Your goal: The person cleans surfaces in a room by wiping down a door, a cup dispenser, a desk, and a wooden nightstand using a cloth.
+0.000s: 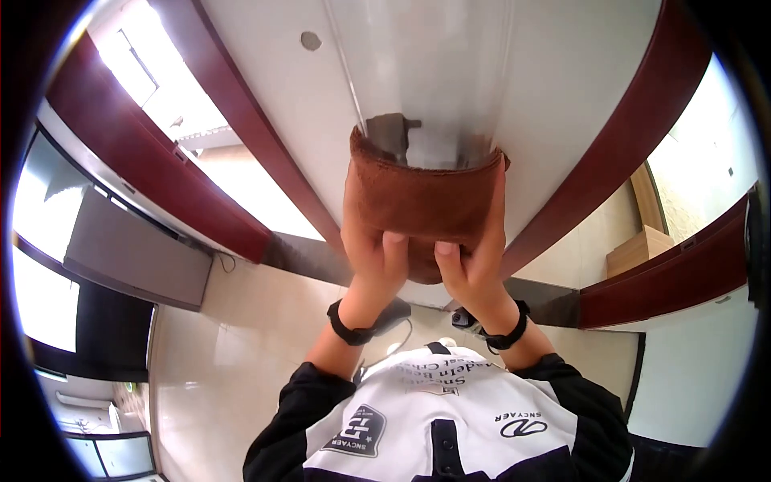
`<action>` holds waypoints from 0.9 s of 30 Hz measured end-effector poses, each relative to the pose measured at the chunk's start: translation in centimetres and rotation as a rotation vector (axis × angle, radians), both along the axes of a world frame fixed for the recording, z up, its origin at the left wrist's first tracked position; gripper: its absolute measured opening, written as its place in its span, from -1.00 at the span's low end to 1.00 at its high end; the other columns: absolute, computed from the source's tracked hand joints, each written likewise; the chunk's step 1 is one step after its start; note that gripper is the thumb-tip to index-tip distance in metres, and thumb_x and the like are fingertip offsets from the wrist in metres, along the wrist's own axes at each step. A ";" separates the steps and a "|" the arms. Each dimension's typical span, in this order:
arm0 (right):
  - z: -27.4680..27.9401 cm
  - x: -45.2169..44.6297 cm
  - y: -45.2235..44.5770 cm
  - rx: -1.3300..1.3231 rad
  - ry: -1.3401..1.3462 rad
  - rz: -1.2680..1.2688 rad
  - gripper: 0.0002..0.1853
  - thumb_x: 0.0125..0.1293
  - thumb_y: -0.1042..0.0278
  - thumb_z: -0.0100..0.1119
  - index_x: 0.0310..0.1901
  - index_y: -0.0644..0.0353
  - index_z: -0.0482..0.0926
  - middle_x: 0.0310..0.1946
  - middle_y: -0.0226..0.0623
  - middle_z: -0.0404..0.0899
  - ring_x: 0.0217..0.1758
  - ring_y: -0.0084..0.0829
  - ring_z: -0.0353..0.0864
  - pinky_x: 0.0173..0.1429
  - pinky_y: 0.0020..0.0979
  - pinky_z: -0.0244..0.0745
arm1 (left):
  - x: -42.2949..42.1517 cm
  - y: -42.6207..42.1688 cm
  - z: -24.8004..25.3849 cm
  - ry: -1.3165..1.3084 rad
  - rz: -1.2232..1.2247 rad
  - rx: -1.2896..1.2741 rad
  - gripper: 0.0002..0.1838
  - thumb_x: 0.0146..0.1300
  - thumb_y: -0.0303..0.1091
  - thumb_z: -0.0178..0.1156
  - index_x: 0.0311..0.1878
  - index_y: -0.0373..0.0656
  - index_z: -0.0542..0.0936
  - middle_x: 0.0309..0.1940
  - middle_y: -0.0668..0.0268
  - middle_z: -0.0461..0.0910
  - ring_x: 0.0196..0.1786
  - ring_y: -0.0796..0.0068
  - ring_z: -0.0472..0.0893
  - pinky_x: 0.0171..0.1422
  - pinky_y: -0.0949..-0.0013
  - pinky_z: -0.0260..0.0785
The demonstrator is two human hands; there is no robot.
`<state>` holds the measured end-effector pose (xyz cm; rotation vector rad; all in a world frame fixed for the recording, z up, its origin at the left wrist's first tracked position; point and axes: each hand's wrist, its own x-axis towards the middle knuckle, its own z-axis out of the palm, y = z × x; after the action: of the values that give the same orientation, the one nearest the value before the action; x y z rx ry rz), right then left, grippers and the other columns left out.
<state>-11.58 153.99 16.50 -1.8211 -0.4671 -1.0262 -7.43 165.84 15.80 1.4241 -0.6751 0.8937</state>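
Note:
A brown cloth (430,197) is wrapped around the near end of a clear, see-through object (426,72), which stretches up to the top of the view. My left hand (373,241) grips the cloth from its left side, thumb on the front. On the right side my right hand (475,249) holds the same cloth, its thumb near the other one. The fingers of both hands are mostly hidden behind the cloth. A dark grey piece (389,136) with a small peg shows just above the cloth's upper edge, at the left.
Behind the cloth is a white panel (570,88) between dark red frames (626,136). A grey cabinet (140,249) hangs at the left. Tiled floor (233,361) lies below, and a wooden box (638,251) stands at the right.

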 end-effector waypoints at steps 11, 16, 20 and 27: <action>-6.8 -0.7 0.5 0.065 0.138 -0.013 -0.17 0.33 0.02 0.00 0.41 0.46 -0.09 0.42 0.16 0.01 0.47 0.03 0.09 0.44 -0.21 0.05 | -2.6 0.2 -5.7 0.209 -0.120 0.069 -0.33 0.22 -0.56 -0.01 0.40 -0.44 0.06 0.39 -0.07 0.15 0.41 0.04 0.23 0.45 0.19 0.05; -9.3 -1.7 1.1 0.092 0.208 -0.015 -0.12 0.36 -0.08 -0.09 0.42 0.44 -0.19 0.47 0.12 -0.17 0.53 0.01 -0.11 0.50 -0.16 -0.12 | -3.4 0.5 -7.8 0.320 -0.331 0.007 -0.26 0.23 -0.53 0.01 0.45 -0.40 -0.05 0.43 -0.05 0.08 0.46 0.08 0.15 0.48 0.21 0.00; -11.4 -1.8 1.3 0.064 0.236 -0.027 -0.09 0.37 -0.14 -0.12 0.43 0.42 -0.24 0.47 0.10 -0.19 0.54 0.00 -0.14 0.50 -0.15 -0.15 | -3.2 1.0 -10.5 0.321 -0.288 0.061 -0.24 0.23 -0.55 0.00 0.46 -0.37 -0.07 0.44 -0.04 0.07 0.47 0.11 0.13 0.48 0.22 -0.01; -13.9 -2.5 1.3 0.133 0.204 -0.016 -0.11 0.37 -0.11 -0.09 0.43 0.42 -0.20 0.45 0.10 -0.12 0.52 -0.02 -0.09 0.49 -0.17 -0.12 | -4.2 1.1 -11.4 0.466 -0.419 -0.014 -0.22 0.18 -0.63 0.00 0.47 -0.35 -0.07 0.44 -0.04 0.07 0.46 0.13 0.14 0.48 0.25 -0.01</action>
<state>-14.10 155.24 2.60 -1.7899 -0.2550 -0.8499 -11.59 166.94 4.40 1.3452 -0.5760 0.2244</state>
